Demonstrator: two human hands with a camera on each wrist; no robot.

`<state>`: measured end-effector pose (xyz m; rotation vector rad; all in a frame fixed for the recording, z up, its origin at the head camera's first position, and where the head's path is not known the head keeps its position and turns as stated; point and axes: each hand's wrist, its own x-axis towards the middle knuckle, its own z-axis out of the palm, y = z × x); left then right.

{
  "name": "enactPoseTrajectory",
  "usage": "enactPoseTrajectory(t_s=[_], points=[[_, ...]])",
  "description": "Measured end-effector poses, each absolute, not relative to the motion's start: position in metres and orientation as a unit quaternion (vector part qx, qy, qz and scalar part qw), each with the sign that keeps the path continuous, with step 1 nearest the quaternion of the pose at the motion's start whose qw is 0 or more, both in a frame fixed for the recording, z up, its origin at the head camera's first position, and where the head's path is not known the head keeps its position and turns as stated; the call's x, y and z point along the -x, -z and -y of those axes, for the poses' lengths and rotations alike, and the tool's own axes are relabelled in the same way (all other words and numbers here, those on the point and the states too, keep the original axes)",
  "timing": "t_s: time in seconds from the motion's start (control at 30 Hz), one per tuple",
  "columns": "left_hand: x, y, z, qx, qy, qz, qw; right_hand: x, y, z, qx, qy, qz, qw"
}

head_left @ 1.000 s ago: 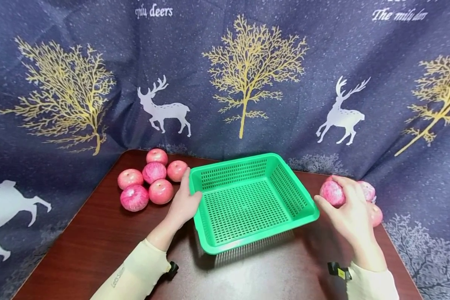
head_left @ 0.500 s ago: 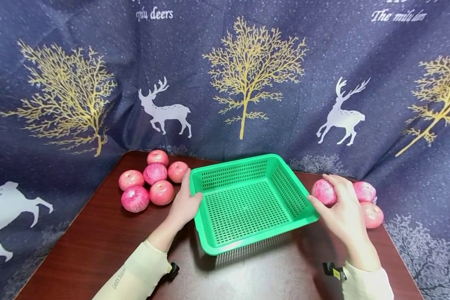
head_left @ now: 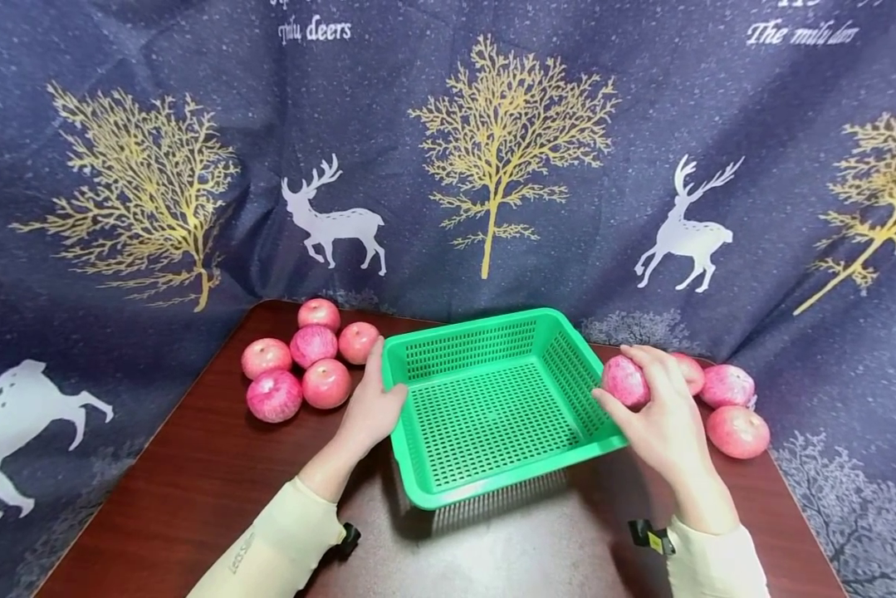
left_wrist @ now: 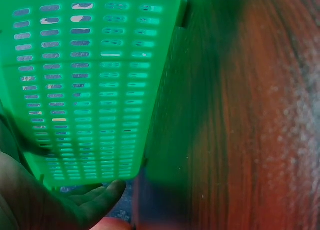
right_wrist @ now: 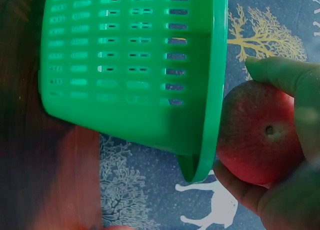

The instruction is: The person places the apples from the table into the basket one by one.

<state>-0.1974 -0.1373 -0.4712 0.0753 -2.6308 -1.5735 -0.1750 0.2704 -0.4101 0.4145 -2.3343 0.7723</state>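
The left grip (head_left: 371, 407) pinches the green basket (head_left: 522, 471) by its rim — steadying it, I'd guess — while the right grip (head_left: 666, 423) clasps an apple (head_left: 624, 382) near the opposite side.

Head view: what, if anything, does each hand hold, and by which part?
Left hand grips the basket by its left rim; right hand holds an apple round its sides.
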Motion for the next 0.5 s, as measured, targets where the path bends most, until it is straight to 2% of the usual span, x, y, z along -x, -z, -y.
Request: enactPoseTrajectory(t_s=[0.5], points=[[0.197,0.471,0.137,-0.023,0.515,0.856,0.045,0.182,0.41,-0.251,-0.174,-0.297,0.893,0.29]])
